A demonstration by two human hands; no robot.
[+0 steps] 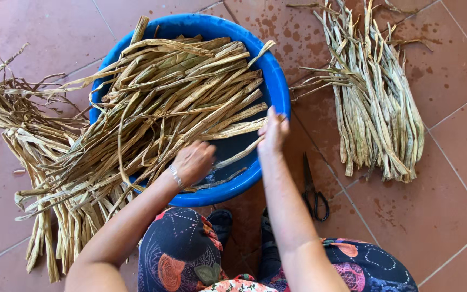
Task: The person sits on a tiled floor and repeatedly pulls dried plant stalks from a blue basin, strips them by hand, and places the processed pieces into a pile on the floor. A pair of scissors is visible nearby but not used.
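A round blue basin [277, 81] stands on the tiled floor, filled with long dried tan leaf strips [179, 97] that spill over its left rim. My left hand [193, 161], with a bracelet at the wrist, reaches into the basin's near side and rests on the strips there. My right hand [273, 131] sits at the basin's right rim and pinches one end of a single strip [239, 153] that runs back down toward the left hand.
A separate bundle of dried strips [377, 103] lies on the floor to the right. Black scissors [312, 189] lie on the tiles beside my right forearm. More strips [22, 135] pile up at the left. My patterned trousers and dark shoes are at the bottom.
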